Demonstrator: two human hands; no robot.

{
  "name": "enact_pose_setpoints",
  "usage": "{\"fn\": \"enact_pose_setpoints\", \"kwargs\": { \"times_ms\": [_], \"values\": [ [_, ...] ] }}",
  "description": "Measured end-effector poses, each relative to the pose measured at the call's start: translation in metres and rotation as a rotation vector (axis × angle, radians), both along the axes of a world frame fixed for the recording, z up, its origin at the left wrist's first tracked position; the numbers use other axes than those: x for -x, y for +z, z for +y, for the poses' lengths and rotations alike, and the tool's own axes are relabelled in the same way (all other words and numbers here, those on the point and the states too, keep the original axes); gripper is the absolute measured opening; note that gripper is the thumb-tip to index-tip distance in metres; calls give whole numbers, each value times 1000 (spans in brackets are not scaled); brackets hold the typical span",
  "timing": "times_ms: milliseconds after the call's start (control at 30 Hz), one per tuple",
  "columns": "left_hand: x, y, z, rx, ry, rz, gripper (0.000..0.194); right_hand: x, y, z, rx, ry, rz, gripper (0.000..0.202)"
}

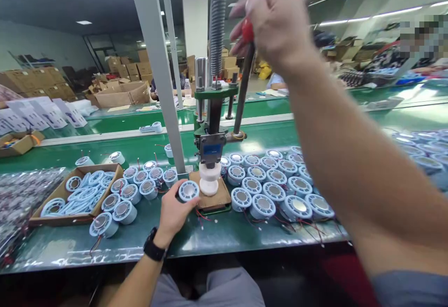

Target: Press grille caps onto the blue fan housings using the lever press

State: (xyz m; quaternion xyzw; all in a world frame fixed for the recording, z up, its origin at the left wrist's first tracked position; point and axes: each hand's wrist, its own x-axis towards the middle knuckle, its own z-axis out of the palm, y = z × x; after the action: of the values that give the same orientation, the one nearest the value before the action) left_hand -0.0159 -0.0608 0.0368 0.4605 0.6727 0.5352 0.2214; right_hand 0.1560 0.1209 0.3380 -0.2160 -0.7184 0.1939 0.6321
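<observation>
Your round part (pixel 189 190) is light blue with a grey middle. The wires (pixel 204 217) near it are red. Your knob (pixel 248 31) is bright red, and the two pads (pixel 209 187) are white. Your table (pixel 136 243) is green, your watch (pixel 154 246) black, your trousers (pixel 233 288) grey.

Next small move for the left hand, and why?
Probably ease the blue round unit toward the lower white pad: the left hand holds it just beside that pad, and the right hand is at the red knob of the upright lever. Check clearance first; the pads look close together.
</observation>
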Motion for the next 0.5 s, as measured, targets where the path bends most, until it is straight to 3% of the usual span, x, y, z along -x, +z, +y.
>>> {"fn": "enact_pose_setpoints", "kwargs": {
  "times_ms": [100,233,400,500],
  "values": [
    [-9,9,37,-72,-122,-22,48,19,-10,21,9,-45,-5,40],
    [-23,6,66,-98,-240,-80,48,25,-18,27,-1,-25,37,37],
    [-24,-10,72,-112,-272,-127,49,23,-11,28,-10,-85,-9,38],
    [-23,-18,67,-115,-250,-122,59,13,-23,21,-39,-49,10,46]
  ]
}}
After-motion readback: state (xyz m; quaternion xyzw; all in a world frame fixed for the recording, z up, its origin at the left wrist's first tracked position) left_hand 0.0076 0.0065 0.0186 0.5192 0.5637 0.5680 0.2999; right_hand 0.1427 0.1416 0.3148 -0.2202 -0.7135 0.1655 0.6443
